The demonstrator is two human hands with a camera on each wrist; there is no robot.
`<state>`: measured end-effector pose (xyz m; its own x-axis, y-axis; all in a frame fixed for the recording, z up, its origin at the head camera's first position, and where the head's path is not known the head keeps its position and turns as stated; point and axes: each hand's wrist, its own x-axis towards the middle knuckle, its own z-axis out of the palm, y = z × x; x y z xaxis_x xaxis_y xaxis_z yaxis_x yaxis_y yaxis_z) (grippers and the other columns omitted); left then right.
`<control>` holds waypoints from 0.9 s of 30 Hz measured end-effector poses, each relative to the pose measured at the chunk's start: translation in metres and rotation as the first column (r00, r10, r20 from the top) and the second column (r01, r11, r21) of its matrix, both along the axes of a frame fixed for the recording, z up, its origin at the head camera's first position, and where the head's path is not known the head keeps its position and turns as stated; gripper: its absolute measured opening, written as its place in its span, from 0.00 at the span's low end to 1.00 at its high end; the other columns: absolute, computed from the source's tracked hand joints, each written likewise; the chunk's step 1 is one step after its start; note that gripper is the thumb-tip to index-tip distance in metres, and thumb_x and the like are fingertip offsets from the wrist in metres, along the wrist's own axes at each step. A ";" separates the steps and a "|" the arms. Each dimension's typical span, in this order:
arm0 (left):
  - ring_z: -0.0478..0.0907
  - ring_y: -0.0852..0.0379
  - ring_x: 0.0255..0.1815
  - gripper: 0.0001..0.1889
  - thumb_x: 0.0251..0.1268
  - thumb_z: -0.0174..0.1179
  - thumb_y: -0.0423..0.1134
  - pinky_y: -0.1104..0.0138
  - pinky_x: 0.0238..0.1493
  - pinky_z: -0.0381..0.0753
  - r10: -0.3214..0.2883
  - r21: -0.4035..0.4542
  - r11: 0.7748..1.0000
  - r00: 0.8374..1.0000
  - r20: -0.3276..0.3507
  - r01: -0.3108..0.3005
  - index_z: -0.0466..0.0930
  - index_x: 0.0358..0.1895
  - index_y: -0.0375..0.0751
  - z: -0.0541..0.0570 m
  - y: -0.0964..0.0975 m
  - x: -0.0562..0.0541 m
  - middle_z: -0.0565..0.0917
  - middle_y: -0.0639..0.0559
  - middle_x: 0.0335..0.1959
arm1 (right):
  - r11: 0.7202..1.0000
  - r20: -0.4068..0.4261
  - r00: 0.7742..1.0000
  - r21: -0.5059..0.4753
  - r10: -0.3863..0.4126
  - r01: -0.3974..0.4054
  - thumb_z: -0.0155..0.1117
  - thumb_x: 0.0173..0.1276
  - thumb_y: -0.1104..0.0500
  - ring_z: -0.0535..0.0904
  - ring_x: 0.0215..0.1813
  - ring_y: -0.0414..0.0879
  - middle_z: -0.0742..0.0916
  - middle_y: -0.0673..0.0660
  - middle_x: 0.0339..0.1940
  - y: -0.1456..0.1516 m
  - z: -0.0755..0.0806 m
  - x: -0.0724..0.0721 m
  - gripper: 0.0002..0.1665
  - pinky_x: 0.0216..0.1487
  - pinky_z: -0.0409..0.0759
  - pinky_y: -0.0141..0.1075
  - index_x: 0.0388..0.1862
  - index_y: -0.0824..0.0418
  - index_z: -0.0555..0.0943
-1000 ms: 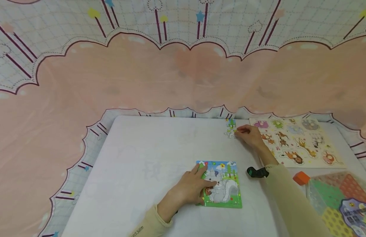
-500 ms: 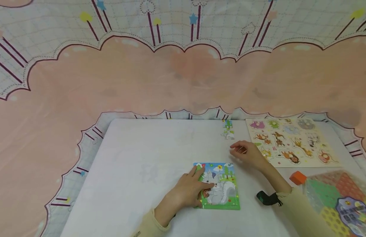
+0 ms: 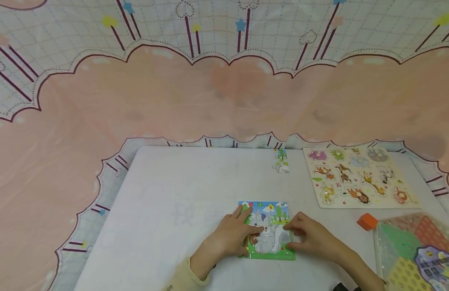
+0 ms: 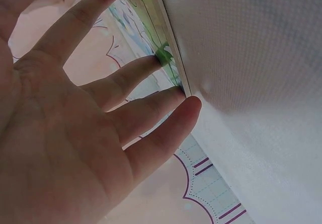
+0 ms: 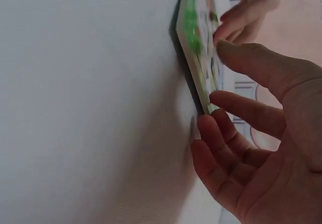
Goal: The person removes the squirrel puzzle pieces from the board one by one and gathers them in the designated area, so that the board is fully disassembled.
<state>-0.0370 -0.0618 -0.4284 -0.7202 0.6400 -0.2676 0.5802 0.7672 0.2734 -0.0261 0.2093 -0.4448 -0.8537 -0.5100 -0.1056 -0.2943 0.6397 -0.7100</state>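
A squirrel jigsaw puzzle [image 3: 273, 238] with a green and blue border lies flat on the white table. My left hand [image 3: 233, 232] rests on its left side, fingers spread; in the left wrist view, the fingertips [image 4: 163, 58] meet the puzzle's edge. At the opposite side, my right hand [image 3: 308, 236] touches the right part of the picture, thumb and forefinger apart. In the right wrist view the thumb [image 5: 251, 58] lies over the puzzle's face while the other fingers bend at its edge. No loose piece shows between them.
Loose puzzle pieces [image 3: 281, 161] lie near the table's far edge. To the right is a wooden animal board [image 3: 340, 198], with an orange block [image 3: 367, 222] and a clear pack of coloured shapes [image 3: 399, 242] nearer the front. A patterned cloth [image 3: 209, 101] hangs behind.
My right hand has come back from the loose pieces at the far edge to the puzzle's right side. The left hand stays on the puzzle.
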 end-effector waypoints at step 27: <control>0.57 0.38 0.75 0.38 0.43 0.79 0.52 0.50 0.58 0.74 -0.006 -0.019 1.000 1.000 -0.013 0.005 0.76 0.64 0.70 0.003 -0.002 0.002 0.62 0.45 0.75 | 0.999 -0.070 0.997 0.031 -0.015 0.017 0.82 0.47 0.56 0.72 0.34 0.33 0.77 0.41 0.34 -0.010 -0.002 0.018 0.22 0.35 0.75 0.30 0.38 0.51 0.79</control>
<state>-0.0348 -0.0638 -0.4257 -0.7202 0.6387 -0.2709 0.5877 0.7692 0.2510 -0.0082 0.1996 -0.4466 -0.8675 -0.4935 -0.0617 -0.3318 0.6668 -0.6673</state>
